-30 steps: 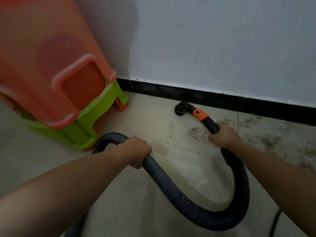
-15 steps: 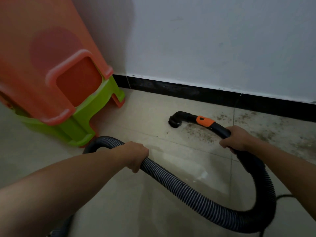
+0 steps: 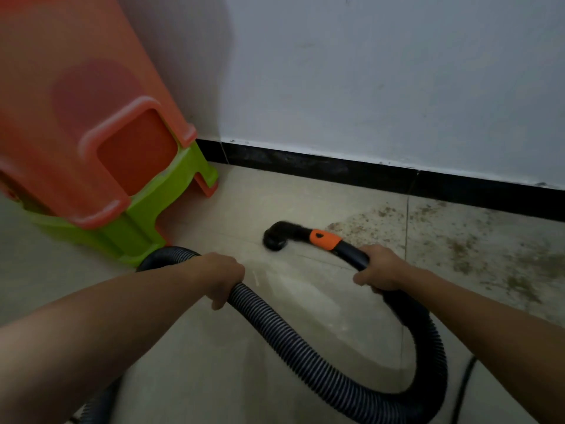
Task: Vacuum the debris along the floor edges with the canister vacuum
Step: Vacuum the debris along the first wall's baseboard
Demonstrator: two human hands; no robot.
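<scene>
Far left: orange stool (image 3: 76, 117) stacked over green stool (image 3: 137, 228), standing in the corner. Left hand (image 3: 218, 276) curled round the ribbed hose (image 3: 290, 336), gripping from above. The hose loops low over the floor (image 3: 290, 197) and rises to the right. Centre: black nozzle (image 3: 276, 237), blurred, mouth down at the tile, apart from the black baseboard (image 3: 367, 175). Orange collar (image 3: 324, 239) just behind it. Right hand (image 3: 379, 267) grips the black tube behind the collar. Right: brown debris (image 3: 458, 246) scattered on the tiles along the baseboard, right of the nozzle.
</scene>
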